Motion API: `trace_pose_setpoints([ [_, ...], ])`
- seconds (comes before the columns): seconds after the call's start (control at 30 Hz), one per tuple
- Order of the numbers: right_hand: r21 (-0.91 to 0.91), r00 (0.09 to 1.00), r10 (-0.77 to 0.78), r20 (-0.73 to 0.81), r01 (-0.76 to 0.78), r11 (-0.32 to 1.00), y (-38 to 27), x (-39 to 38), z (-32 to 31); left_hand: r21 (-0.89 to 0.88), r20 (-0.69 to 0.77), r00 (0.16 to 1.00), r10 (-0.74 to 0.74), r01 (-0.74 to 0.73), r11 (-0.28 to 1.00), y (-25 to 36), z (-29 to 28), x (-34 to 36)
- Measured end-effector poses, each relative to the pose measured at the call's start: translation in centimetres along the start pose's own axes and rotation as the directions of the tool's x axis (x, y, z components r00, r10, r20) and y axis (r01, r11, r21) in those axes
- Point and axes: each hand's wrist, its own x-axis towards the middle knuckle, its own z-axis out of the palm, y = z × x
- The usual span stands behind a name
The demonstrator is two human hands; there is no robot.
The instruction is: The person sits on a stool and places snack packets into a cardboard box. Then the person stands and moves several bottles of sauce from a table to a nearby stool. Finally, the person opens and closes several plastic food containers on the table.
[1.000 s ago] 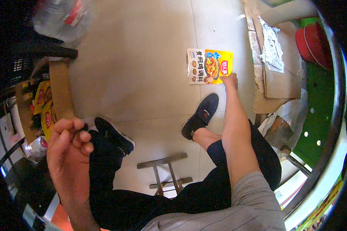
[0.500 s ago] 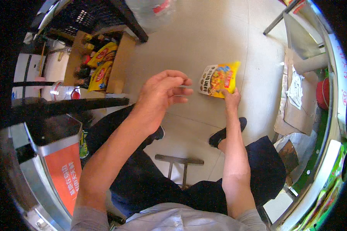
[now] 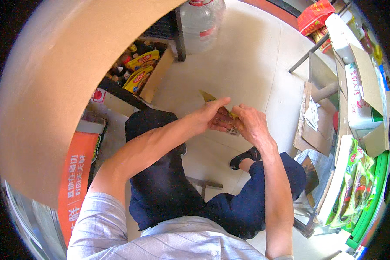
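Observation:
Both my hands are together in front of me, above the floor between my knees, with a yellow seasoning packet [image 3: 207, 96] between them. My left hand [image 3: 215, 114] wraps around the packet, its thumb on top and its fingers below. My right hand [image 3: 250, 123] has its fingers curled against the packet's right side. Much of the packet is hidden by my fingers; a yellow corner shows beyond my left thumb. Similar yellow packets [image 3: 139, 81] stand in a cardboard box [image 3: 159, 74] at the far left, alongside dark bottles.
At the left a large tan surface [image 3: 39, 86] fills the view, above an orange panel [image 3: 73, 173]. A clear plastic water jug [image 3: 199, 28] stands at the back. On the right are an open carton [image 3: 359, 102], green bags [image 3: 355, 186] and flattened cardboard [image 3: 318, 125]. A small stool [image 3: 203, 183] lies between my legs.
My left hand has closed onto the packet, which my right hand alone held out to the right before. The packet has moved left and nearer and turned. My view has shifted; the tan surface now shows.

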Motion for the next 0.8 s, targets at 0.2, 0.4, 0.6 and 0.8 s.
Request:
trace_pose_setpoints([
  [0.2,0.335,0.995,0.027,-0.097,0.007,0.942,-1.6,-1.8,-0.5,-0.160,-0.071,0.992,0.107,-0.117,0.980,-1.5,-1.8,0.2],
  [0.4,0.393,0.941,0.102,-0.323,0.036,0.919,-1.5,0.4,-2.1,-0.247,-0.241,0.928,0.285,-0.343,0.906,2.5,-3.6,-1.2],
  [0.6,0.420,0.955,0.137,-0.264,-0.015,0.908,-0.9,0.5,-3.1,-0.169,-0.231,0.741,0.630,-0.668,0.724,10.6,-10.7,-1.5],
  [0.8,0.309,0.987,-0.014,-0.158,0.063,0.949,-1.7,0.0,-3.5,-0.052,-0.448,0.596,0.667,-0.762,0.646,17.0,-21.3,-1.9],
])
